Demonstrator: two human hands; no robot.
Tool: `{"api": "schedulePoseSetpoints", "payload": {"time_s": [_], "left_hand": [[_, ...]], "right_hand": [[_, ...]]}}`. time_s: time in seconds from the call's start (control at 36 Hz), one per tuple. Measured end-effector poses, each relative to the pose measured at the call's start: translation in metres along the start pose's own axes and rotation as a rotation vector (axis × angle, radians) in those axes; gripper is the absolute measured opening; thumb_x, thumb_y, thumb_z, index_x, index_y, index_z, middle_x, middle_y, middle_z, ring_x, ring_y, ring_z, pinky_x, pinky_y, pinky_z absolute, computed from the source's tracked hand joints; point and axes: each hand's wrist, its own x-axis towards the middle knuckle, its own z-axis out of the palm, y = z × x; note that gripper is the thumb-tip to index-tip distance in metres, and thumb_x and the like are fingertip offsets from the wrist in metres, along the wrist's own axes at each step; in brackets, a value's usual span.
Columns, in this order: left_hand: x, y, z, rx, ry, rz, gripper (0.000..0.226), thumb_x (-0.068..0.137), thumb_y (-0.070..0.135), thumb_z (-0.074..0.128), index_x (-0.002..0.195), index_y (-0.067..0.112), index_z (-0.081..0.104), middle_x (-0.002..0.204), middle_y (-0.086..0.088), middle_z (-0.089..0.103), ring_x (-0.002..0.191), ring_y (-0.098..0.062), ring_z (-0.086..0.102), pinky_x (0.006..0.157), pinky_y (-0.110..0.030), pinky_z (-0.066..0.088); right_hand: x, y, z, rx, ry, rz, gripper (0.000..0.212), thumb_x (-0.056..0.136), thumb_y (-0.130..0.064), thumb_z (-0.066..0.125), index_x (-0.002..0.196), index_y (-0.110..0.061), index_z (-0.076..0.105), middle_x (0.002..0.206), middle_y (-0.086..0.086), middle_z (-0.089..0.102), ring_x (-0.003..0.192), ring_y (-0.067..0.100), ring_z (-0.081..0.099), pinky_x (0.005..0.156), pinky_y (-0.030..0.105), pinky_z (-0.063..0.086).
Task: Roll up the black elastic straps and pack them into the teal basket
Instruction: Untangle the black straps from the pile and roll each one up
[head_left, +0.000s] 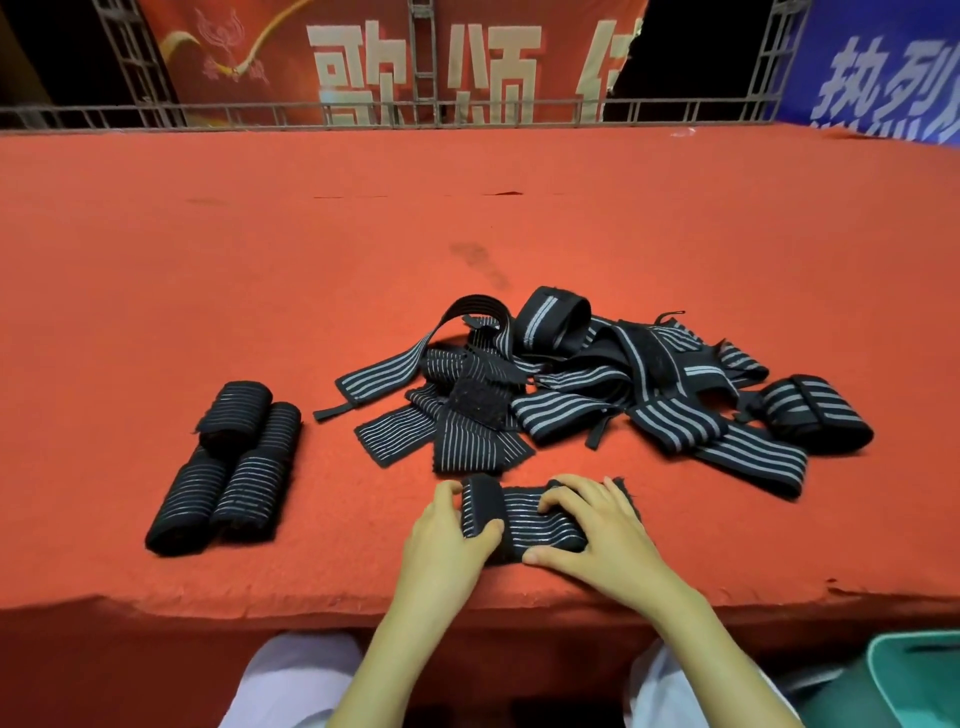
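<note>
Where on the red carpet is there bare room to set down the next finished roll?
Bare carpet: the gap between the finished rolls and the left hand; the far side behind the loose pile; the near right beside the right hand. Crowded: pile nearly meets the held strap.

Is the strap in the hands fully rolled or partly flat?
Partly rolled. The left hand grips the rolled end of the strap; a flat length runs right under the right hand, whose fingers curl over it.

Bright, even overhead light, sharp centre, wide-angle bending at edges.
</note>
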Motion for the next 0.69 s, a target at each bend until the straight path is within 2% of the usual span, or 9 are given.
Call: {"api": "schedulePoseSetpoints", "payload": {"time_s": [0.06,0.14,0.22,0.31,0.42,0.5,0.58,0.64,0.69], "left_hand": [[-0.001,0.004,0.001,-0.005,0.019,0.012,0.041,0.08,0.032,0.067,0.116,0.026,0.046,0.089,0.002,0.062,0.085,-0.021,0.059,0.066,-0.031,0.035],[-0.002,0.006,-0.003,-0.052,0.017,-0.001,0.042,0.079,0.026,0.068,0.114,0.027,0.045,0.072,0.009,0.058,0.071,-0.016,0.056,0.065,-0.032,0.038],[0.001,0.003,-0.014,-0.1,-0.009,-0.06,0.045,0.078,0.024,0.07,0.112,0.027,0.04,0.07,0.008,0.058,0.07,-0.013,0.058,0.069,-0.033,0.043],[0.001,-0.007,-0.032,-0.119,0.028,-0.095,0.046,0.078,0.02,0.072,0.111,0.022,0.04,0.069,0.008,0.059,0.072,-0.018,0.059,0.072,-0.036,0.046],[-0.005,-0.03,-0.063,-0.101,0.121,-0.159,0.045,0.077,0.017,0.073,0.109,0.017,0.042,0.072,0.005,0.061,0.075,-0.026,0.06,0.074,-0.039,0.047],[-0.012,-0.042,-0.079,-0.027,0.195,-0.162,0.042,0.077,0.017,0.073,0.104,0.019,0.041,0.072,0.008,0.058,0.076,-0.026,0.058,0.074,-0.039,0.045],[-0.017,-0.043,-0.079,0.093,0.245,-0.094,0.035,0.079,0.022,0.071,0.1,0.019,0.043,0.085,0.002,0.06,0.088,-0.03,0.059,0.077,-0.039,0.045],[-0.019,-0.04,-0.072,0.19,0.258,-0.026,0.032,0.08,0.024,0.068,0.104,0.018,0.048,0.098,-0.001,0.059,0.094,-0.028,0.058,0.078,-0.039,0.043],[-0.02,-0.036,-0.061,0.238,0.262,0.071,0.033,0.078,0.021,0.069,0.107,0.016,0.053,0.102,-0.001,0.057,0.097,-0.026,0.056,0.08,-0.038,0.041]], "right_hand": [[0.0,-0.001,0.0,0.0,0.004,0.004,0.062,0.062,-0.082,0.045,0.108,-0.041,0.053,0.128,-0.027,0.034,0.121,-0.012,0.024,0.115,0.026,-0.005],[0.0,-0.002,0.0,0.002,-0.014,0.013,0.068,0.061,-0.085,0.045,0.111,-0.041,0.054,0.135,-0.021,0.036,0.132,-0.003,0.026,0.117,0.03,-0.003],[0.004,-0.007,0.0,0.012,-0.058,0.022,0.079,0.055,-0.093,0.038,0.113,-0.042,0.054,0.141,-0.016,0.036,0.137,0.003,0.024,0.116,0.033,-0.003],[0.012,-0.024,0.005,0.02,-0.115,-0.002,0.073,0.059,-0.085,0.042,0.116,-0.042,0.054,0.144,-0.014,0.034,0.138,0.006,0.023,0.117,0.036,-0.001],[0.024,-0.052,0.022,0.017,-0.181,-0.058,0.069,0.064,-0.081,0.039,0.12,-0.043,0.053,0.15,-0.011,0.028,0.14,0.012,0.021,0.119,0.038,0.005],[0.031,-0.067,0.034,0.011,-0.185,-0.102,0.061,0.067,-0.077,0.047,0.116,-0.04,0.053,0.149,-0.01,0.029,0.136,0.017,0.026,0.114,0.031,0.012],[0.037,-0.073,0.039,-0.003,-0.195,-0.121,0.064,0.065,-0.079,0.044,0.113,-0.038,0.052,0.149,-0.009,0.028,0.137,0.018,0.025,0.113,0.03,0.012],[0.039,-0.072,0.038,-0.009,-0.194,-0.122,0.067,0.062,-0.081,0.041,0.111,-0.037,0.052,0.15,-0.008,0.028,0.138,0.016,0.025,0.114,0.031,0.012],[0.039,-0.066,0.034,-0.003,-0.195,-0.104,0.069,0.059,-0.083,0.041,0.109,-0.037,0.054,0.149,-0.008,0.03,0.138,0.013,0.025,0.116,0.034,0.013]]}}
